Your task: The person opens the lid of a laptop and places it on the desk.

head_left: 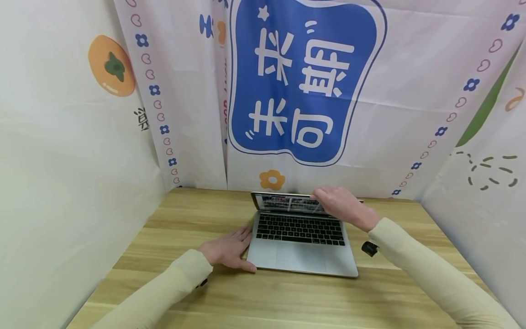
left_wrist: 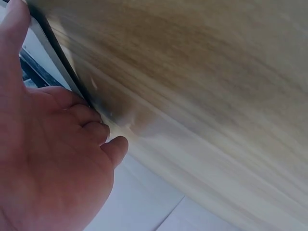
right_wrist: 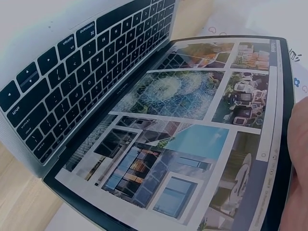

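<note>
A silver laptop [head_left: 302, 257] sits on the wooden table with its black keyboard [head_left: 302, 227] uncovered. Its screen [head_left: 287, 203] is lit with rows of pictures, and in the head view the lid tilts forward over the keys. My right hand [head_left: 343, 205] grips the lid's top edge toward the right; in the right wrist view part of that hand [right_wrist: 301, 166] shows at the screen's rim. Against the base's left side rests my left hand [head_left: 230, 249], fingers extended along the edge and thumb at the front corner. The left wrist view shows its palm [left_wrist: 53, 159].
The wooden table [head_left: 197, 299] reaches back to a printed cloth [head_left: 398, 151] hanging behind the laptop. White cloth walls [head_left: 53, 183] stand at both sides. A black wrist-worn device [head_left: 370, 248] shows below the right cuff.
</note>
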A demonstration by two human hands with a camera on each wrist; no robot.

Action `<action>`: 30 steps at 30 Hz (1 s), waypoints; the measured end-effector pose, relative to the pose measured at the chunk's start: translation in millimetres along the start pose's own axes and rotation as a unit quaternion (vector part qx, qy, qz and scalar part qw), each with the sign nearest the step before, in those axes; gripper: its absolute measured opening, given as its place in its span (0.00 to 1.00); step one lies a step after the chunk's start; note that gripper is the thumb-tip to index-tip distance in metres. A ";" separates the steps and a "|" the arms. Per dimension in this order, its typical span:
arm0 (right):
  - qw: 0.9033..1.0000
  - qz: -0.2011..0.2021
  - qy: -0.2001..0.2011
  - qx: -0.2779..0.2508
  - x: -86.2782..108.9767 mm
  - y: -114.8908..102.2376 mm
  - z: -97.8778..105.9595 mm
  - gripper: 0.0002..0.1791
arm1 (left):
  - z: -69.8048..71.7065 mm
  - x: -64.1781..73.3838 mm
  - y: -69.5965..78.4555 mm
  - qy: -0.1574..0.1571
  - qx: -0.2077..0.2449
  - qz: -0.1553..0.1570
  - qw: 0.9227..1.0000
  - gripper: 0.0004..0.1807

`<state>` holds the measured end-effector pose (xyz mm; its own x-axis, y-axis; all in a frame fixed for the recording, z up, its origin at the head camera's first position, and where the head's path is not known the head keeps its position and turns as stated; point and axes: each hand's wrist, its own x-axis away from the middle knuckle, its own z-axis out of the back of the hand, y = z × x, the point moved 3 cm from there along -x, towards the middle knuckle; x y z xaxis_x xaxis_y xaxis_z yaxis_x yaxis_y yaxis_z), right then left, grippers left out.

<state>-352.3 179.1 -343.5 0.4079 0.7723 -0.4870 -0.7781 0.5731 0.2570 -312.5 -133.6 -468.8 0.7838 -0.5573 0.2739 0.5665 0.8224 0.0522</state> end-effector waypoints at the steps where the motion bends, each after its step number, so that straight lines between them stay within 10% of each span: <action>1: 1.000 -0.001 0.000 0.001 -0.5 0.9 -0.1 0.03 | 0.2 0.0 0.3 0.000 0.003 0.003 1.000 0.62; 30: 0.996 -0.057 -0.041 -0.049 -10.7 17.2 1.0 0.07 | 0.0 -0.8 2.0 0.022 0.008 -0.007 1.000 0.60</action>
<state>-369.5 181.0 -333.0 0.5308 0.7254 -0.4382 -0.7658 0.6320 0.1186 -312.0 -131.5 -468.9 0.7865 -0.5728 0.2310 0.5733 0.8162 0.0716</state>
